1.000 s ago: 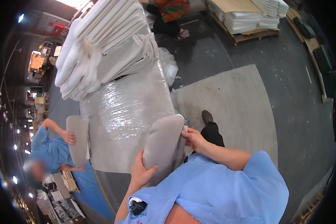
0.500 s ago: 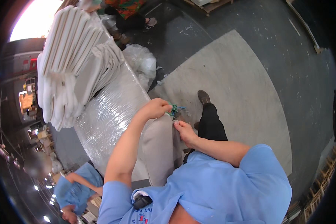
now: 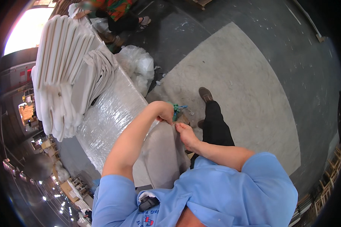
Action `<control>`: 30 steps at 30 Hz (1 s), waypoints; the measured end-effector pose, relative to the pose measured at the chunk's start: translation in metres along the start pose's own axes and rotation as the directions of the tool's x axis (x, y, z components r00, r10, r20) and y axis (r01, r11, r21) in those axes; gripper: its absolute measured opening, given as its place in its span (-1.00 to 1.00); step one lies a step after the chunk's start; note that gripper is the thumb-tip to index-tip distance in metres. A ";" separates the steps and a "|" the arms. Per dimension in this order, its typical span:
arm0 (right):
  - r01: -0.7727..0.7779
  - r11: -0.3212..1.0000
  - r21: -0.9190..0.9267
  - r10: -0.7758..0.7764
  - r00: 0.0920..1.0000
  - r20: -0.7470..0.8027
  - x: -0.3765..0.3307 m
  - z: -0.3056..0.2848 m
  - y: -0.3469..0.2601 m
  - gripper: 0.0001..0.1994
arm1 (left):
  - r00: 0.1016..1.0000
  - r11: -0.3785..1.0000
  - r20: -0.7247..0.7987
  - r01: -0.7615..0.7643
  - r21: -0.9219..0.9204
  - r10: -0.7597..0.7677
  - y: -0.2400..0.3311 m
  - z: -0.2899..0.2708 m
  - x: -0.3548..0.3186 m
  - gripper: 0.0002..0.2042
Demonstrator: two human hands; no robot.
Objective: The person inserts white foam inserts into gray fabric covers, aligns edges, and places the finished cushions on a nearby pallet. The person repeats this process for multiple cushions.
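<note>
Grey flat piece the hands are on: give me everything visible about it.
The grey panel is a flat, matte, pale-grey piece with rounded edges, looking like moulded pulp or foam. It stands roughly on edge, leaning against the plastic-wrapped block. The left hand pinches its top end, where a green cord or tag shows; the right hand presses its right edge. Its lower end is hidden behind the blue shirt.

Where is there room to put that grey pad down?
The wrapped pallet top has a bare strip between the leaning white stack and the left hand. The pale floor patch right of the shoe is open. It is crowded by the grey pad, at both hands.
</note>
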State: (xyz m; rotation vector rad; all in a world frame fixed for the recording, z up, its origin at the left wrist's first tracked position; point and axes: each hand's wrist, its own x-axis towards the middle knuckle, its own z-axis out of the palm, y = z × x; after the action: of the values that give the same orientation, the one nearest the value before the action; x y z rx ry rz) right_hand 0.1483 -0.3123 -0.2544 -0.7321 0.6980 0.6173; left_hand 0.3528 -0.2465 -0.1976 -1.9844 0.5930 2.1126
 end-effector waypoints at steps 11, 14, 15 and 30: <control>-0.053 0.975 0.216 0.091 0.982 -0.167 0.010 -0.005 -0.014 -0.67 | 0.958 0.547 -0.275 -0.275 -0.791 0.084 -0.025 0.042 0.019 -0.80; -0.066 0.966 0.251 0.122 0.969 -0.214 0.020 -0.010 -0.015 -0.66 | 0.947 0.317 -0.318 -0.314 -0.895 0.042 -0.017 0.054 0.027 -0.78; -0.071 0.968 0.240 0.125 0.968 -0.218 0.024 -0.010 -0.014 -0.66 | 0.932 0.286 -0.362 -0.350 -0.892 0.013 -0.018 0.059 0.029 -0.78; -0.245 0.956 0.162 0.256 0.965 -0.049 0.081 0.004 -0.015 -0.71 | 0.530 0.245 -0.581 -0.572 -0.783 -0.617 -0.023 0.129 0.050 -0.72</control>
State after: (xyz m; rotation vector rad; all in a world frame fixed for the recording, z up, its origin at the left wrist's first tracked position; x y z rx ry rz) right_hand 0.2100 -0.2977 -0.3069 -0.5260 0.9020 0.7624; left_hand 0.2394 -0.1803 -0.2469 -3.6894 -1.2603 1.0817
